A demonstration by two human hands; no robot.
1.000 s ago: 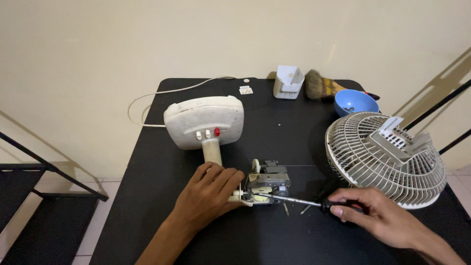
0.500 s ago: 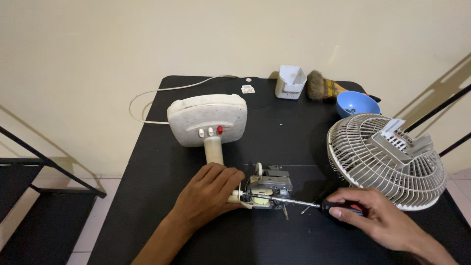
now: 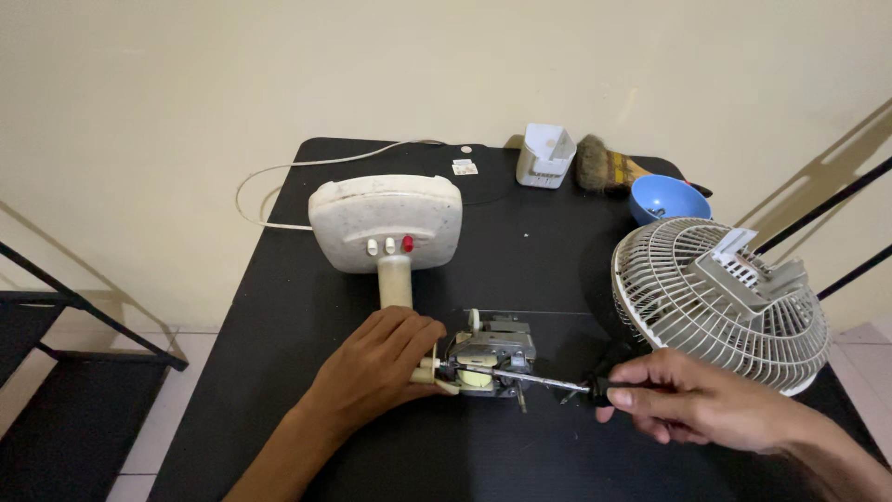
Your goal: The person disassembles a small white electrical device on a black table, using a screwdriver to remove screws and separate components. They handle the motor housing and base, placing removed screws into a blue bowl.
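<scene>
Screwdriver [image 3: 548, 381] is lying nearly level, tip pointing left into the fan motor [image 3: 491, 358] mid-table; your right hand [image 3: 692, 402] is gripping its handle while your left hand [image 3: 376, 363] is clasping the motor.

Matt black table [image 3: 307, 307], grubby cream plastic fan base [image 3: 386, 221], shiny metal screwdriver [image 3: 544, 381] shaft.

One head-worn camera looked steeply down from close above the black table [image 3: 279, 307], facing the wall.
</scene>
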